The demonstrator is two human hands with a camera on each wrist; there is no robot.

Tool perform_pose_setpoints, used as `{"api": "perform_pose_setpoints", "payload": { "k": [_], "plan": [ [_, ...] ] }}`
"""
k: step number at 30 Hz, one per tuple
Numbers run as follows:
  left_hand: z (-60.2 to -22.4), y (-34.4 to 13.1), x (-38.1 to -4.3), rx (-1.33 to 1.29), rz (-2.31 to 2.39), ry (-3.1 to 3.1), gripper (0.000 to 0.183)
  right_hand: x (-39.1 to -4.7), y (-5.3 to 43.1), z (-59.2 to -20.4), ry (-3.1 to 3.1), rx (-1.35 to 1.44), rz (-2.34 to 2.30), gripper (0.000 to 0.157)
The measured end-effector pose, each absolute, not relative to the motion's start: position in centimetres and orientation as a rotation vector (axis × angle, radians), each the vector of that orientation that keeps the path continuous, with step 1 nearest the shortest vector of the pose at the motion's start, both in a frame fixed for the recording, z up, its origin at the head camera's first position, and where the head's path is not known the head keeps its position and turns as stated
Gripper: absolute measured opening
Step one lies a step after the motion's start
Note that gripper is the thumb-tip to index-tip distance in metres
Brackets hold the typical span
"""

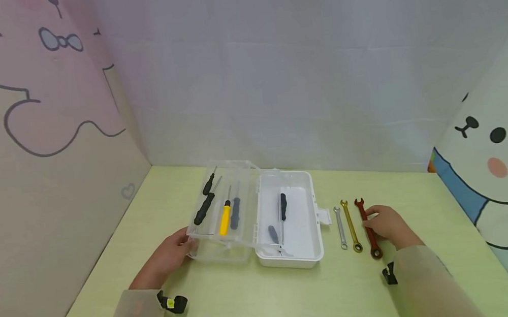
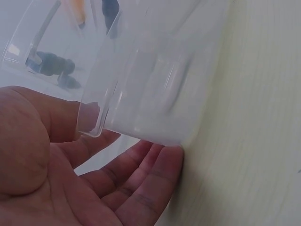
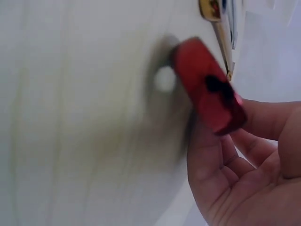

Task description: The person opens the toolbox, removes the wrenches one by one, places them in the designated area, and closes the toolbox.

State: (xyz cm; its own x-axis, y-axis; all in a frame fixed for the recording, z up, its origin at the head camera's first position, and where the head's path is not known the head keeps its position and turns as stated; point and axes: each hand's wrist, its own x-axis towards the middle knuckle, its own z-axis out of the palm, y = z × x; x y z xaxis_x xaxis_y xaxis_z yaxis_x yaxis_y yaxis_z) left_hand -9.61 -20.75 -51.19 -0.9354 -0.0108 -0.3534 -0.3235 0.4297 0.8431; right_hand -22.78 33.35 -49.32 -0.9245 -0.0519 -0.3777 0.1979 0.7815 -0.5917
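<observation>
My left hand (image 1: 167,256) grips the near left corner of the clear plastic lid and tray (image 2: 141,108), its thumb by the upper edge and its fingers against the lower rim. Several screwdrivers lie in the tray, among them a yellow one (image 1: 225,219) and a black one (image 1: 204,209). On the other side, my right hand (image 1: 389,224) pinches a red wrench (image 1: 370,231) between thumb and fingers. In the right wrist view its ring end (image 3: 207,87) is tilted and blurred. Left of it lie a gold wrench (image 1: 350,223) and a smaller silver wrench (image 1: 341,229).
The white toolbox (image 1: 305,225) stands open mid-table, with a black-handled screwdriver (image 1: 283,206) and a grey-handled one (image 1: 273,234) seen in its area. Its white latch (image 1: 324,216) sticks out toward the wrenches. A wall sheet (image 1: 298,98) rises behind the table.
</observation>
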Motion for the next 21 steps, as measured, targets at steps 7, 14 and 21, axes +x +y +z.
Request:
{"api": "perform_pose_setpoints", "payload": {
  "k": [7, 14, 21],
  "plan": [
    [-50.9, -20.6, -9.6, -0.276, 1.508, 2.394, 0.051, -23.2, 33.0, -48.9, 2.661, 0.063, -0.662, 0.039],
    [-50.9, -20.5, -9.6, -0.282, 1.492, 2.401, 0.051, -23.1, 32.3, -48.6, 2.649, 0.066, -0.584, 0.034],
    [-50.8, -20.4, -9.4, -0.291, 1.498, 2.403, 0.051, -22.8, 31.7, -48.7, 2.666, 0.091, -0.573, 0.031]
  ]
}}
